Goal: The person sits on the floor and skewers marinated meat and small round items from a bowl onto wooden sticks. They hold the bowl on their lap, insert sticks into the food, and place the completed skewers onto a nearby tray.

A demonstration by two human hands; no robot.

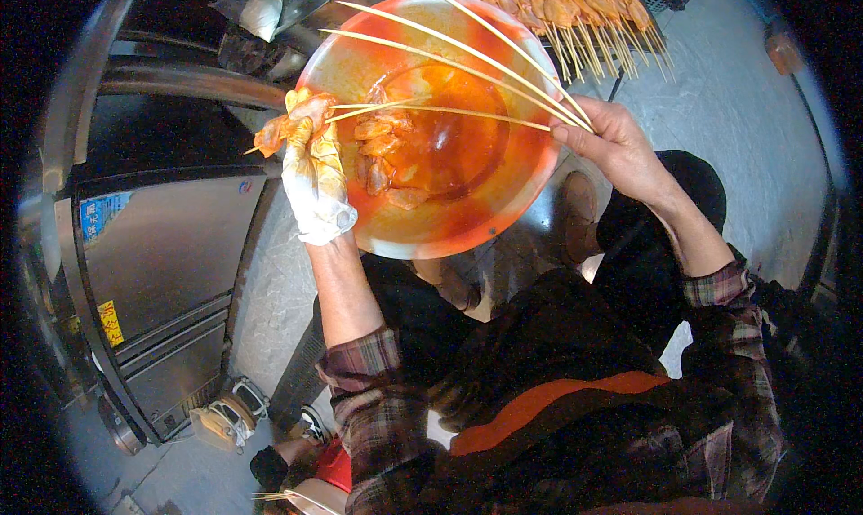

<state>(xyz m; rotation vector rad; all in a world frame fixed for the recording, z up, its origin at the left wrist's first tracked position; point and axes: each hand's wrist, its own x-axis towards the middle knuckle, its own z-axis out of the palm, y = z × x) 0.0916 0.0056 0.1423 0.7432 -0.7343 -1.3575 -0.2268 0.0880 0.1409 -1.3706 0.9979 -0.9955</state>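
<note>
My left hand [317, 178], in a stained thin white glove, grips raw marinated meat pieces [311, 110] at the left rim of a wide basin [465, 228]. One skewer tip pokes out on the meat's left side, and bare skewer lengths extend right over the basin. My bare right hand [617, 144], at the basin's right rim, pinches several bamboo skewers [465, 50]. Most fan out up and left; the lowest one runs toward the meat in my left hand. Inside the basin lie more meat pieces [381, 144] in reddish-orange marinade [438, 131]. Gloved fingers partly cover the held meat.
Many loaded meat skewers [566, 6] lie in rows beyond the basin, sticks pointing toward me. A metal-fronted cabinet [175, 245] stands at left, below a metal rail [195, 80]. Another person's shoe [315, 424] and a clear-sided object [232, 410] are on the floor at lower left.
</note>
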